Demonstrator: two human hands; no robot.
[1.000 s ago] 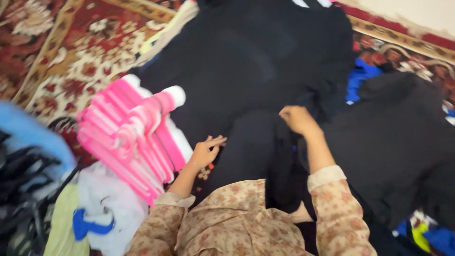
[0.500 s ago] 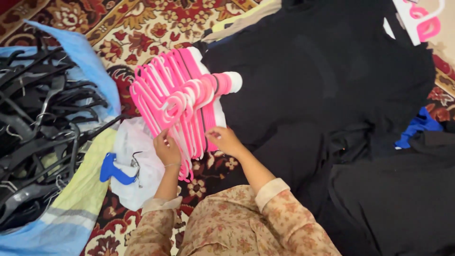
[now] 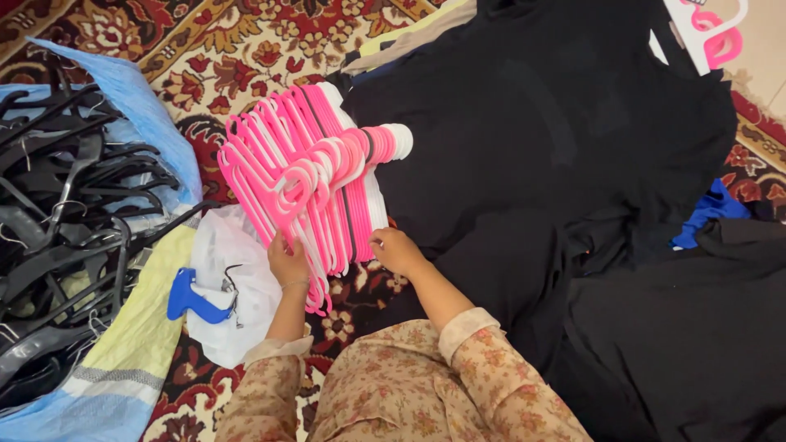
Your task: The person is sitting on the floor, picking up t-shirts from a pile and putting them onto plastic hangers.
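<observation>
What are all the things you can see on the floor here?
pink hangers: a big stack, pink with some white, middle of the carpet
black hangers: a pile, black, far left on a blue sack
blue sack: one, light blue, left edge
white plastic bag: one, white, below the pink stack
blue tool: one, blue, on the white bag
black clothes: several, black, spread across the right
blue cloth: one, blue, right among the black clothes
carpet: one, red patterned, underneath
left hand: on the pink stack's near edge
right hand: touching the stack's right side
</observation>
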